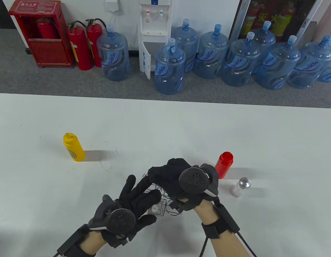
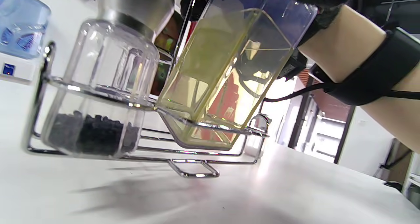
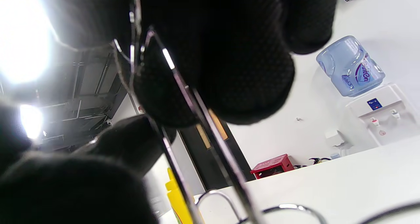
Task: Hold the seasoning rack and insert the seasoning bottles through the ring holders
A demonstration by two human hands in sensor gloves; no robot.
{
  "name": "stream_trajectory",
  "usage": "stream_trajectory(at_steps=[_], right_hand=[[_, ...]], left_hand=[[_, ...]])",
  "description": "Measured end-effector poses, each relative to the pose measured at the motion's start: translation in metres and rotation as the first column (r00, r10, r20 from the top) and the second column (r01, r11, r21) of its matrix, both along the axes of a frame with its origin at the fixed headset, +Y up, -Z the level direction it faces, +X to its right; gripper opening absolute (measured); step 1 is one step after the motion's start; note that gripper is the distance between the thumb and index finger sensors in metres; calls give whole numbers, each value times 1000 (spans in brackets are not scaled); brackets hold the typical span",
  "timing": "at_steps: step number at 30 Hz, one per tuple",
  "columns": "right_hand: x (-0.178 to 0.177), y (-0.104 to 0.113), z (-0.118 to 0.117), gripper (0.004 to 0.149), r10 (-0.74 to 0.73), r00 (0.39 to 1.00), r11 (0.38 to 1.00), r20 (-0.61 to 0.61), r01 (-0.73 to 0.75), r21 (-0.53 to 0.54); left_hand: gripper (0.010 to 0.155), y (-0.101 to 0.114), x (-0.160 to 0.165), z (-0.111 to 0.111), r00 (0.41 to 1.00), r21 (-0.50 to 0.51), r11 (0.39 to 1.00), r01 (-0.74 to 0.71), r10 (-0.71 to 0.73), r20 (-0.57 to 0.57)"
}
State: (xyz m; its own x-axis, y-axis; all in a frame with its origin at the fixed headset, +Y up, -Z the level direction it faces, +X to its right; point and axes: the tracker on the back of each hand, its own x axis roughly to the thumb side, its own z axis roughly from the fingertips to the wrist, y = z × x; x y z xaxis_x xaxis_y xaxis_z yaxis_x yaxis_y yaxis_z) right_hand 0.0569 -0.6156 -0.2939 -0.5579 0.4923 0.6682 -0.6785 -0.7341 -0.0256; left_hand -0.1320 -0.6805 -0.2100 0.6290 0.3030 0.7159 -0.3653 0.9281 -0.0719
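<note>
The blue word "GimCn", or something close to it, can be read on the labels of the water jugs [image 1: 169, 68] lined up on the floor beyond the bench [image 1: 165, 128]. White characters on the red cabinet [image 1: 41, 32] are too small to be read, and a round label on the yellow squeeze bottle [image 1: 73, 147] is likewise illegible.

The wire seasoning rack [image 1: 165, 199] is found near the front edge of the bench, largely hidden under both hands. The right hand [image 1: 187, 184] is curled over the top of the rack, its fingers [image 3: 213, 69] seen closed around the wire handle in the right wrist view. The left hand [image 1: 128, 203] is laid at the rack's left side with fingers spread; whether anything is gripped by it cannot be told.

In the left wrist view, a clear grinder [image 2: 108, 86] with a metal top and dark grains is seen seated in one ring, and a square bottle of yellowish liquid [image 2: 223, 76] is tilted in the neighbouring ring.

A red squeeze bottle [image 1: 224, 164] and a small salt shaker [image 1: 241, 186] are stood just right of the right hand; the yellow bottle is set well apart on the left. Two fire extinguishers [image 1: 81, 49] and a water dispenser [image 1: 153, 34] are placed by the far wall.
</note>
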Motion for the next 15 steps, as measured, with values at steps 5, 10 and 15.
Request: stream_trajectory(at_steps=[5, 10, 15], right_hand=[[-4, 1, 3, 51, -4, 1000, 1000, -28, 3, -20], [-1, 3, 3, 51, 24, 999, 999, 28, -24, 21], [7, 1, -2, 51, 6, 999, 1000, 32, -6, 14]], left_hand=[[69, -2, 0, -1, 998, 35, 999, 26, -24, -63], [77, 12, -14, 0, 989, 138, 989, 55, -35, -143], [83, 23, -40, -12, 978, 158, 987, 15, 18, -207]])
